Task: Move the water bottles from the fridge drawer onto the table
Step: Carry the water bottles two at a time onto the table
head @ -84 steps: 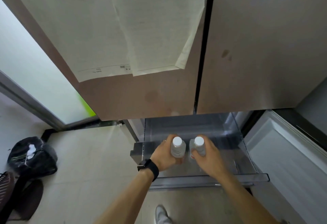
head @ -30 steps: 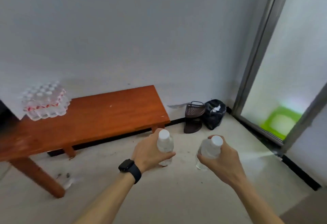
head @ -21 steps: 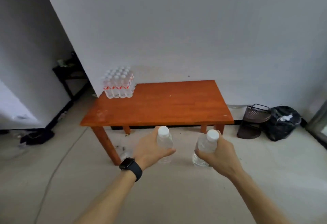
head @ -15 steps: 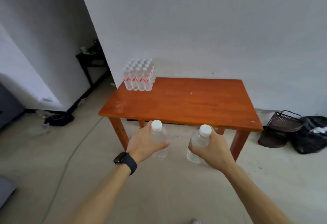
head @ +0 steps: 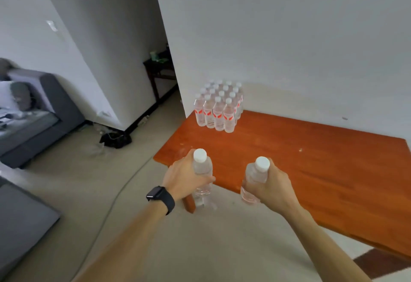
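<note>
gripping one clear bottle each, left hand (head: pixel 184 177) on left bottle (head: pixel 201 170), right hand (head: pixel 272 185) on right bottle (head: pixel 255 176), both at the orange surface (head: pixel 322 159) near edge

Single head view, high, angled down toward table (head: pixel 311 170).

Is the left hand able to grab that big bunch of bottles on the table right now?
Probably not: the left hand grips a water bottle, though nothing blocks the way to the bunch of bottles.
</note>
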A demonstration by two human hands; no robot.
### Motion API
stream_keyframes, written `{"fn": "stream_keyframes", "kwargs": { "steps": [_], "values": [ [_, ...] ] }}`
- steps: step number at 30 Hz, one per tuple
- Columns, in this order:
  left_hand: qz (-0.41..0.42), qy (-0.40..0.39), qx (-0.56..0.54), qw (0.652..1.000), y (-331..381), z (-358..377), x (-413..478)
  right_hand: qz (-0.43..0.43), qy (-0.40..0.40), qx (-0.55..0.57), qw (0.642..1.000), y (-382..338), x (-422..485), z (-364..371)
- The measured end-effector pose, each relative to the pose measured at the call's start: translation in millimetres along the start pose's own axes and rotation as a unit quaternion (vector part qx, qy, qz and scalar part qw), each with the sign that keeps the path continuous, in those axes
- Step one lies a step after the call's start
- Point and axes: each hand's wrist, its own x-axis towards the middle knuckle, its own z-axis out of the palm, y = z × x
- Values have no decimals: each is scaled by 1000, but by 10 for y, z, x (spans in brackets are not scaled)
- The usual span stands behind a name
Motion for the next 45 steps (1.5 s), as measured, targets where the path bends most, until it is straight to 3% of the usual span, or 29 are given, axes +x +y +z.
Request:
{"fn": "stream_keyframes", "kwargs": {
  "steps": [4, 12, 21, 28, 34, 45],
  "values": [
    [-18, 25, -20, 999, -251, 8, 674, -11, -17, -32, 999, -81, 693, 111],
    [-45, -1, -61, 997, -886, 150, 1754, 25, -41, -60, 997, -179, 1878, 586],
    [-36, -74, -42, 996, -1725, 272, 3353, 93, -46, -89, 991, -423, 3231, 1528],
    [-15, -155, -98, 983, -2180, 375, 4457, 168, -43, -132, 976, -614, 4091, 2198],
    [11, -202, -114, 973, -2374, 540, 4966, 178, 18, -113, 977, -744, 4481, 2555],
    [17, -236, -103, 966, -2485, 742, 5254, 212, 18, -59, 975, -640, 4734, 2738]
  ]
}}
